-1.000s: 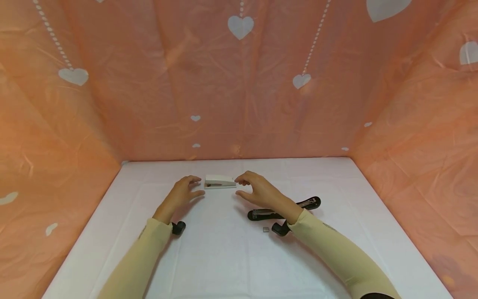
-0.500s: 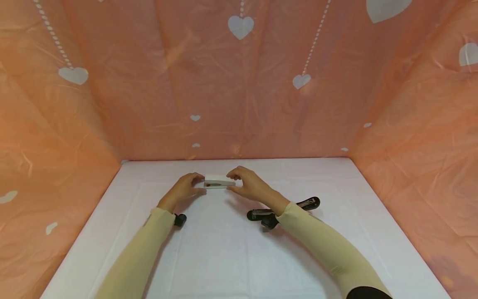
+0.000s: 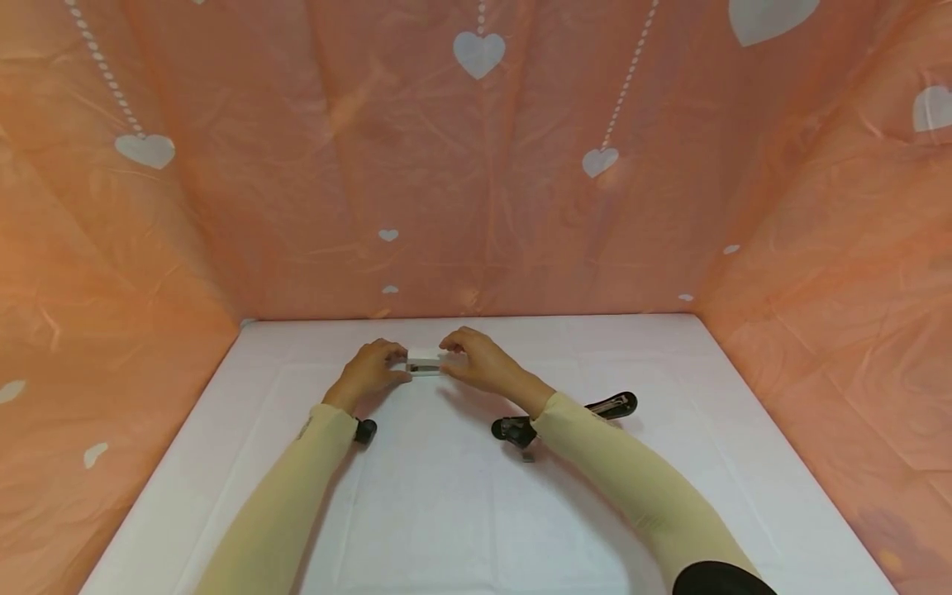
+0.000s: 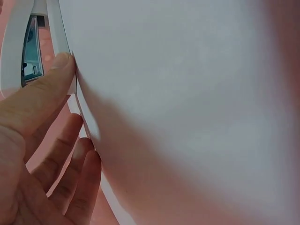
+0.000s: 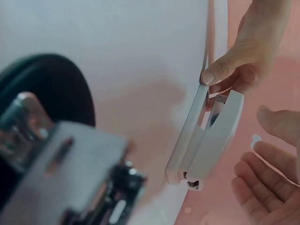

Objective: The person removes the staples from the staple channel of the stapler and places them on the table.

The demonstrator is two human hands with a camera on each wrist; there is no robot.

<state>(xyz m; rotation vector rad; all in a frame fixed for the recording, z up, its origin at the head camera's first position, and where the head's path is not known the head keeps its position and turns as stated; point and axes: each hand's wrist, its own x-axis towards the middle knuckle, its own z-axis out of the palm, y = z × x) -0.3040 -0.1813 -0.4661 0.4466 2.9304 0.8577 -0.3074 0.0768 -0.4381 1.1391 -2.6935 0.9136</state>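
A small white stapler (image 3: 425, 364) lies at the far middle of the white table (image 3: 446, 512), between my two hands. My left hand (image 3: 369, 372) pinches its left end; the thumb (image 4: 51, 77) presses against the base while the other fingers hang loose below. In the right wrist view the stapler (image 5: 206, 140) shows slightly parted, with the left hand (image 5: 243, 56) on its far end. My right hand (image 3: 476, 364) reaches over the stapler's right end. Its fingers (image 5: 258, 187) are spread and stand a little apart from the stapler.
A black stapler (image 3: 610, 406), swung wide open, lies right of centre, partly under my right forearm; it shows blurred and close (image 5: 70, 164) in the right wrist view. A small staple block (image 3: 529, 456) lies beside it. Orange heart-print cloth (image 3: 476, 165) walls three sides.
Both hands have closed in on the white stapler. The left hand took hold of its left end. The right hand slid left over its right end, and its forearm now covers more of the black stapler.
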